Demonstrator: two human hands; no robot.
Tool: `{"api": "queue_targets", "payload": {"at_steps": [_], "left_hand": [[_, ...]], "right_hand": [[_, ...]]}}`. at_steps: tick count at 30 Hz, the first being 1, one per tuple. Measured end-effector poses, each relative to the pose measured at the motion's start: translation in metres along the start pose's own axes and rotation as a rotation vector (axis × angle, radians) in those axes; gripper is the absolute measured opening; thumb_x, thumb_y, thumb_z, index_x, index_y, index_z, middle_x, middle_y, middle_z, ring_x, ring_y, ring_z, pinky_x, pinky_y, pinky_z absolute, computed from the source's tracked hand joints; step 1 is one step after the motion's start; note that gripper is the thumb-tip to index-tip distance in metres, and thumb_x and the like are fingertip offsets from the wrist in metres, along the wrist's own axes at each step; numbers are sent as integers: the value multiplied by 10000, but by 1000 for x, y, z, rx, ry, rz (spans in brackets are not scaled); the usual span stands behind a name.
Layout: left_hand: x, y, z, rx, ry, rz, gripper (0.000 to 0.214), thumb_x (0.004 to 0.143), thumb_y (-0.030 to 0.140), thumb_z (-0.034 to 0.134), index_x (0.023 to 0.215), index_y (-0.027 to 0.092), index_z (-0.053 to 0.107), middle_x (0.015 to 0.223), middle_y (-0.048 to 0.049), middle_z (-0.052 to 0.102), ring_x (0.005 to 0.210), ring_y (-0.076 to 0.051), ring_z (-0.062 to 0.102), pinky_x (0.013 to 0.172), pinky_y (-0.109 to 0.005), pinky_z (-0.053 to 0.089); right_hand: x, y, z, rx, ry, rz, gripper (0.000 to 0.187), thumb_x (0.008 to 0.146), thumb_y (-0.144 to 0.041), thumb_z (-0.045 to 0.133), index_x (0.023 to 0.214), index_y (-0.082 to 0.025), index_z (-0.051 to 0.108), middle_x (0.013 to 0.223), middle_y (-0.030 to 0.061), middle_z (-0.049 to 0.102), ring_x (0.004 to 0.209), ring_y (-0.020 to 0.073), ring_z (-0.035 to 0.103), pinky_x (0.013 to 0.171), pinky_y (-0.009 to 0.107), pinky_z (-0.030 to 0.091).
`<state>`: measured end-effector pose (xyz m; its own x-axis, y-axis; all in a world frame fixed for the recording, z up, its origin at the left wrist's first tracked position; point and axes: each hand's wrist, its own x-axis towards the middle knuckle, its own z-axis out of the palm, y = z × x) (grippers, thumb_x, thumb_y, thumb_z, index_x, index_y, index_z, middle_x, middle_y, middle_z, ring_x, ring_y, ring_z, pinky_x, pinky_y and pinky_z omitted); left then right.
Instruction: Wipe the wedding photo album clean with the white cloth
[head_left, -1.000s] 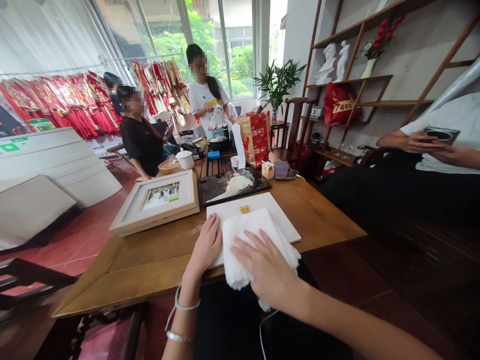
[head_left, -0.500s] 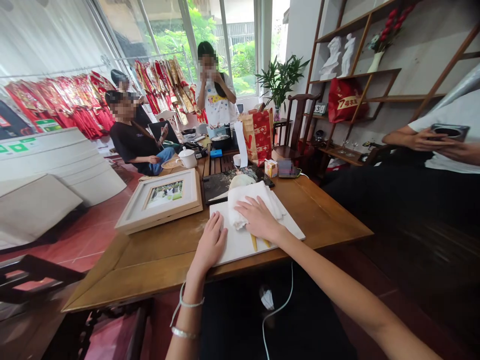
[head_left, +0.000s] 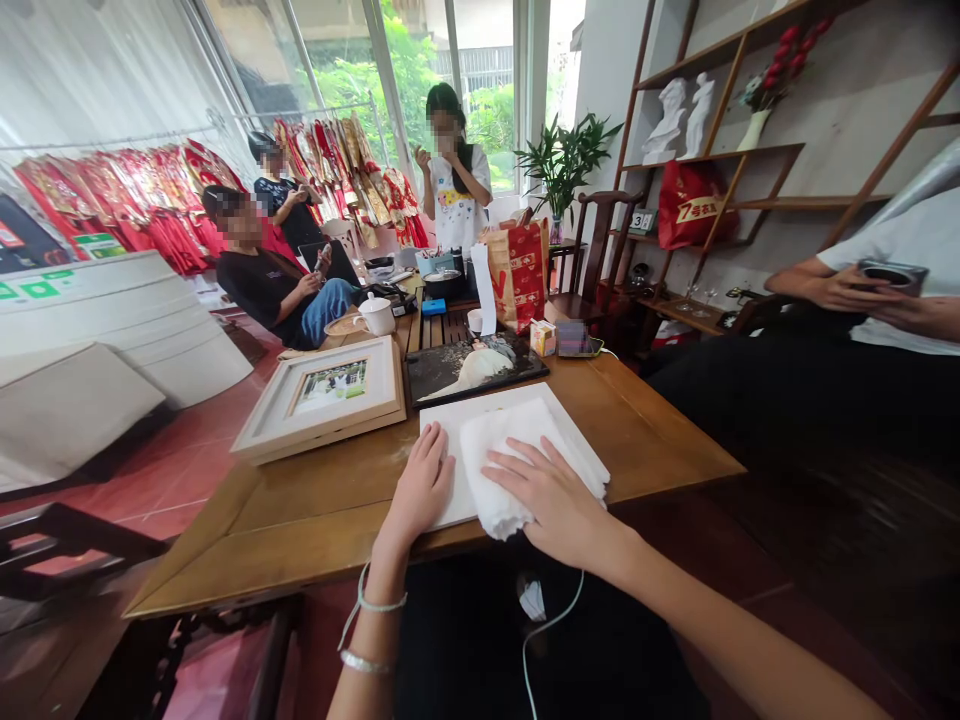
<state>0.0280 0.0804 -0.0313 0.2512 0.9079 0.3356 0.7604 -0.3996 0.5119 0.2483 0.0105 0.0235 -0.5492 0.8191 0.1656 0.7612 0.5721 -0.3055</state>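
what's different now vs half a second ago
The right grip has drawn the white cloth back across the white board toward the wearer, hiding the yellow strips that showed near the board's front edge. Nothing was visibly let go. The left grip stayed on the board's left side; the framed photo and dark picture stayed put.

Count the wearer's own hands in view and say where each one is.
2. The left hand rests on the left side of the white board; the right hand lies on the white cloth over the board. Both show plainly.
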Motion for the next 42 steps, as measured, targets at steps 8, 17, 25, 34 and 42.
{"api": "queue_targets", "payload": {"at_steps": [8,17,25,34,42], "left_hand": [[0,-2,-1,-9,-4,14,479,909,308,388,1345,123,457,1488,-164,369,1411,-271,269,1151,-499,222],[0,2,-3,-26,-19,-9,485,911,316,388,1353,125,451,1500,-158,350,1417,-266,252,1159,-486,206],[0,5,-3,-15,-21,-21,488,910,302,378,1350,102,448,1496,-174,350,1416,-270,255,1156,-495,205],[-1,4,-2,-17,3,-19,481,904,299,391,1346,120,459,1490,-163,366,1410,-272,272,1154,-493,216],[-1,3,-3,-20,-1,-7,477,905,304,394,1346,136,458,1492,-154,365,1410,-273,271,1151,-505,216]], "right_hand": [[60,26,4,-41,70,93,664,711,-66,484,1357,-216,452,1457,43,424,1370,265,259,1116,575,132],[66,37,2,-137,93,209,644,742,-40,465,1367,-194,445,1467,65,406,1372,299,246,1109,591,129],[-9,8,-2,-140,38,117,793,627,14,446,1385,-218,427,1473,25,402,1375,295,248,1118,577,180],[-17,6,-6,-126,37,173,779,624,0,445,1365,-239,452,1464,-6,416,1366,270,277,1126,532,198],[51,38,-2,-198,94,258,651,716,-45,471,1354,-171,458,1455,74,423,1339,324,298,1089,571,200]]}}
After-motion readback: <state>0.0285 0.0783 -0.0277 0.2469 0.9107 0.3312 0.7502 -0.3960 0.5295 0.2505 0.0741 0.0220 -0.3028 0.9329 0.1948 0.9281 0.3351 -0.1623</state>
